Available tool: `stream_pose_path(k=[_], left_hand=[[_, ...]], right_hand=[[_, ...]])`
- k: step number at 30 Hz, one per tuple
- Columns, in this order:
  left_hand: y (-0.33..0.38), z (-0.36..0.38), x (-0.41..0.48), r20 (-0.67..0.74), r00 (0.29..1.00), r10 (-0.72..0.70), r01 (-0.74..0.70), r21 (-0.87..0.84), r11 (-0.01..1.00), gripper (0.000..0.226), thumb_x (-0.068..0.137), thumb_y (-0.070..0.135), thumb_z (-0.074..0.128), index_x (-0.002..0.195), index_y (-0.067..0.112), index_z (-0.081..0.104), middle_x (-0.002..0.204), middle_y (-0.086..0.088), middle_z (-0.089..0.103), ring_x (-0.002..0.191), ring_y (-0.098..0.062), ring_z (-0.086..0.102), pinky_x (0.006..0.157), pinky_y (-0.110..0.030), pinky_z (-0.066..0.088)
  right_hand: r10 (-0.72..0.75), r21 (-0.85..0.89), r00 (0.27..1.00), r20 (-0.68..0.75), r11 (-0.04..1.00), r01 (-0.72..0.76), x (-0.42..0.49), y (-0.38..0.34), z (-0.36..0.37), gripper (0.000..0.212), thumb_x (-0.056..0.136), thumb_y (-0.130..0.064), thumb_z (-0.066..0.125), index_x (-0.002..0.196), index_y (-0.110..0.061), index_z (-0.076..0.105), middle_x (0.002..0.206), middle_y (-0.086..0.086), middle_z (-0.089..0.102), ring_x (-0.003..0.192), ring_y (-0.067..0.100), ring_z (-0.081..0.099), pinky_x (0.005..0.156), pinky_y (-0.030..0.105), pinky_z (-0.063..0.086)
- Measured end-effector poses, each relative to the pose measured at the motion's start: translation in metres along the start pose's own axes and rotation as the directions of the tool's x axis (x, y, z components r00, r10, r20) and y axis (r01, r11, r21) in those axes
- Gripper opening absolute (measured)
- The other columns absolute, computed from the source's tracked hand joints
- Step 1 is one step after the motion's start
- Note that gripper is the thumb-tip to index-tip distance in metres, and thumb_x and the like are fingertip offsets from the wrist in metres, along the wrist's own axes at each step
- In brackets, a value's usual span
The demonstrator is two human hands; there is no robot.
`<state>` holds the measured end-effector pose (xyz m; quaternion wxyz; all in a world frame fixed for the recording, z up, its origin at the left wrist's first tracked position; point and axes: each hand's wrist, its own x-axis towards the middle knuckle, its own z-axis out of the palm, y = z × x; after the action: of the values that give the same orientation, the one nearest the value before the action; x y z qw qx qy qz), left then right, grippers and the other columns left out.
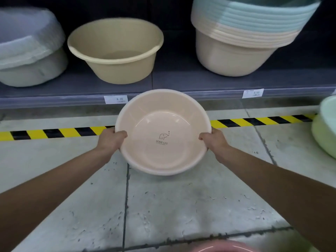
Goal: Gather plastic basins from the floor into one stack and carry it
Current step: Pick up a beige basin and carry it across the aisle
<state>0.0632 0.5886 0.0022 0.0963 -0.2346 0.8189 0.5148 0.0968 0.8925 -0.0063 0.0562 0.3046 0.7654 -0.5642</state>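
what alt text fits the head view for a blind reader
A left hand and right hand grip a cream basin by its rim over a concrete floor crossed by yellow-black tape. Behind, a shop shelf holds a tan basin and a tall basin stack.

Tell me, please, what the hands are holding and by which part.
The pale pink basin, held by its rim: the left hand grips the left edge, the right hand the right edge, thumbs inside.

Bare floor (76,179) wide open left of the cream basin (163,124) and on the near side too. Right is tighter: green basins (324,135) crowd the edge. Ahead, a tan basin (116,51) and a tall stack (241,39) fill the shelf (200,82), with a gap between them.
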Motion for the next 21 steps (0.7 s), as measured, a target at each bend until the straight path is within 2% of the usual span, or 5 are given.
stream_pose_path(k=[6, 9, 11, 16, 21], left_hand=[[-0.015, 0.014, 0.023, 0.040, 0.997, -0.059, 0.061, -0.061, 0.996, 0.022, 0.084, 0.012, 0.058, 0.105, 0.012, 0.064, 0.098, -0.014, 0.068, 0.080, -0.031, 0.062, 0.066, -0.033, 0.050], [-0.012, 0.017, 0.024, 0.167, 0.960, -0.223, 0.243, -0.111, 0.964, 0.029, 0.088, 0.015, 0.051, 0.116, 0.015, 0.053, 0.093, -0.010, 0.065, 0.076, -0.029, 0.062, 0.062, -0.034, 0.052], [-0.008, 0.018, 0.024, 0.193, 0.950, -0.244, 0.262, -0.075, 0.962, 0.033, 0.086, 0.013, 0.050, 0.118, 0.011, 0.053, 0.091, -0.012, 0.064, 0.077, -0.032, 0.062, 0.061, -0.035, 0.052], [0.037, 0.047, -0.001, 0.214, 0.970, -0.119, 0.121, 0.005, 0.993, 0.019, 0.085, 0.007, 0.052, 0.103, 0.011, 0.056, 0.084, -0.014, 0.062, 0.069, -0.030, 0.057, 0.062, -0.032, 0.048], [0.111, 0.119, -0.054, 0.432, 0.901, 0.031, -0.060, 0.054, 0.997, 0.013, 0.085, 0.010, 0.053, 0.096, 0.014, 0.060, 0.081, -0.009, 0.067, 0.071, -0.029, 0.062, 0.059, -0.031, 0.048]], right_hand=[[0.100, 0.084, 0.995, 0.001, 0.991, -0.100, 0.013, 0.019, 0.012, 0.033, 0.082, -0.005, 0.054, 0.111, -0.016, 0.065, 0.089, 0.005, 0.067, 0.085, 0.029, 0.063, 0.074, 0.038, 0.056], [0.155, 0.160, 0.985, 0.079, 0.973, -0.166, 0.013, 0.017, 0.013, 0.040, 0.082, -0.002, 0.049, 0.113, -0.024, 0.059, 0.094, 0.003, 0.065, 0.083, 0.025, 0.062, 0.066, 0.034, 0.055], [0.171, 0.199, 0.980, 0.100, 0.962, -0.188, 0.010, 0.017, 0.010, 0.045, 0.080, 0.001, 0.047, 0.116, -0.022, 0.058, 0.093, 0.004, 0.064, 0.080, 0.024, 0.059, 0.061, 0.031, 0.051], [0.234, 0.312, 0.972, 0.027, 0.922, -0.230, -0.018, 0.037, -0.042, 0.048, 0.078, 0.004, 0.047, 0.117, -0.020, 0.060, 0.096, 0.007, 0.065, 0.082, 0.026, 0.058, 0.065, 0.033, 0.051], [0.264, 0.426, 0.943, -0.204, 0.891, -0.157, -0.070, 0.052, -0.145, 0.044, 0.074, 0.000, 0.051, 0.111, -0.020, 0.062, 0.096, 0.012, 0.067, 0.084, 0.030, 0.061, 0.069, 0.040, 0.053]])
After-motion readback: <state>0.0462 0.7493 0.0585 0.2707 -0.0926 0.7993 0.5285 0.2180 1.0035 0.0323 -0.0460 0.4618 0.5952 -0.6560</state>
